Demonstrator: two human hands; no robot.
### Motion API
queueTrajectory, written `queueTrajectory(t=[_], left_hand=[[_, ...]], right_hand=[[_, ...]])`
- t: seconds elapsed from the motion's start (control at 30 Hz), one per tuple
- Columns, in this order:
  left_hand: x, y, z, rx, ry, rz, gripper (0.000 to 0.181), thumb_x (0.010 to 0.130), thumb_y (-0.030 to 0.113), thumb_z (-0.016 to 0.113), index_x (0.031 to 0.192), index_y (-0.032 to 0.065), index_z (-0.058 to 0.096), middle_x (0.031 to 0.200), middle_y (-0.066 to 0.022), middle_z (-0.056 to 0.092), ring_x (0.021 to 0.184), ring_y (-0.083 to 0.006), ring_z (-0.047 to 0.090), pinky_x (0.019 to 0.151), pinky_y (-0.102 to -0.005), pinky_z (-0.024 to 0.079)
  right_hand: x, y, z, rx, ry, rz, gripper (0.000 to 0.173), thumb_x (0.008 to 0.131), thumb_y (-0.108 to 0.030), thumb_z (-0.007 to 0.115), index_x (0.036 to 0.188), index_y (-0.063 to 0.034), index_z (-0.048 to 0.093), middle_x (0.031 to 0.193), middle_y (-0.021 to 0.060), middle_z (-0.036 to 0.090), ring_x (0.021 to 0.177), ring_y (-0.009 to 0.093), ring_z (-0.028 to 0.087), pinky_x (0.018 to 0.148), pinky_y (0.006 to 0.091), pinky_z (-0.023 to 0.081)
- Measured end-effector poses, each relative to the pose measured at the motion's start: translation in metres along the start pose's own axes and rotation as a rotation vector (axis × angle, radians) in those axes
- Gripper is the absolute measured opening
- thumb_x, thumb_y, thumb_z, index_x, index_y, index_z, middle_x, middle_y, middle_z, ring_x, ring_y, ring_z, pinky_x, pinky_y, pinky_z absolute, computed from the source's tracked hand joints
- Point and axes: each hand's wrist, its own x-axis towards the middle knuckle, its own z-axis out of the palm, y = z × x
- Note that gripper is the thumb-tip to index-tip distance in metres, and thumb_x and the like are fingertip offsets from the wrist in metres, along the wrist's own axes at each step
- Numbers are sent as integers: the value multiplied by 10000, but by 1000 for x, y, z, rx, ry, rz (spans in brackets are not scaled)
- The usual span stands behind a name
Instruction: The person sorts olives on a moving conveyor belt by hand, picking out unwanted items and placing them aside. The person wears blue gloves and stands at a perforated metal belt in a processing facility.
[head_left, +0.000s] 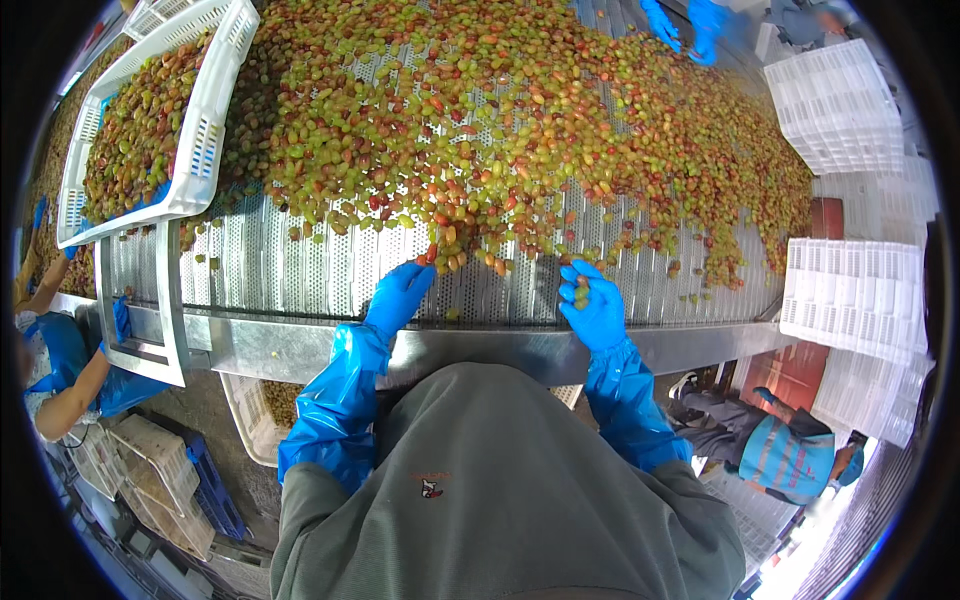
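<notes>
Many red and green fruits like grapes (480, 150) lie loose over a perforated metal conveyor (300, 277). My left hand (401, 296), in a blue glove, is at the near edge of the fruit; its fingertips are close together at a reddish fruit, and I cannot tell whether they grip it. My right hand (594, 304), gloved too, is turned partly palm up with curled fingers and holds a few greenish-brown fruits (581, 292). Blue plastic sleeves cover both forearms, above the conveyor's metal rim (480, 349).
A white plastic crate (199, 169) full of fruit rests at the left on a metal frame (172, 300). Stacked white crates (855, 296) stand at the right. A co-worker's gloved hands (686, 30) are across the conveyor; other people are at the left and lower right.
</notes>
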Motion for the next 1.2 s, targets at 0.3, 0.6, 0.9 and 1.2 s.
queueTrajectory(t=[0.3,0.6,0.9,1.2], left_hand=[[-23,-50,-9,255,166,187,274,930,289,635,1029,47,713,1017,-182,696,936,-355,666,829,-418,526],[-17,-68,-14,501,264,482,300,832,259,717,1045,53,670,961,-150,667,901,-354,621,792,-463,504],[-14,-55,-33,699,200,606,546,750,249,776,1231,66,596,1188,-171,603,1096,-382,568,905,-459,496],[54,-36,-43,994,203,452,705,882,438,623,1494,180,387,1543,-152,334,1441,-427,236,1132,-620,192]], right_hand=[[-116,33,-204,-611,204,70,321,1011,-339,552,1163,-74,649,813,51,650,587,112,539,487,252,424],[-141,91,-358,-1057,1045,-132,482,985,-361,589,1363,-68,533,1048,123,646,856,222,589,704,362,498],[-91,33,-165,-1713,703,-1071,500,921,-223,655,1355,-10,527,1389,267,493,1285,440,466,1069,510,377],[133,107,47,-2012,113,-1016,878,856,-584,642,1536,-142,307,1591,241,191,1443,481,191,1108,634,210]])
